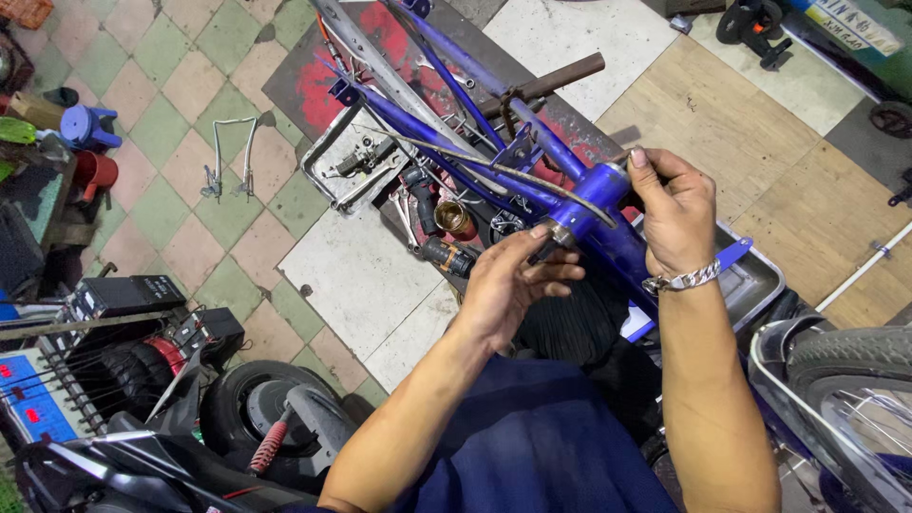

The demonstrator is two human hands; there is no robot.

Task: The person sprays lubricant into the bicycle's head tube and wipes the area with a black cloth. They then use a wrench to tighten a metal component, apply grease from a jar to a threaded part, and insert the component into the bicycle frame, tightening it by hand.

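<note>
A blue-painted metal bicycle frame lies across a shallow grey metal tray, its tubes running up and away over a red-stained mat on the tiled floor. Both hands work at its short round blue tube end, which faces the person.

The left hand is at the open mouth of that tube, fingers curled loosely and thumb and forefinger pinching a small dark metal fitting seated in the end; I cannot tell whether the fitting is a cup, a nut or the head of a tool. The right hand wraps the tube from the far side, fingers closed around it and thumb up along its top, a silver chain bracelet at the wrist.

A thin grey cable arcs over the frame just beside the left fingertips. My judgement is that 2 things could go wrong here: the fitting could slip from the light pinch and drop among the loose parts beside the tray, or the frame could roll on the tray if the right hand's hold slackens, since it seems to rest only on narrow tubing. The cable could also snag the left hand.

A brown rusty handlebar grip lies beyond, and a black scooter stands at lower left.
</note>
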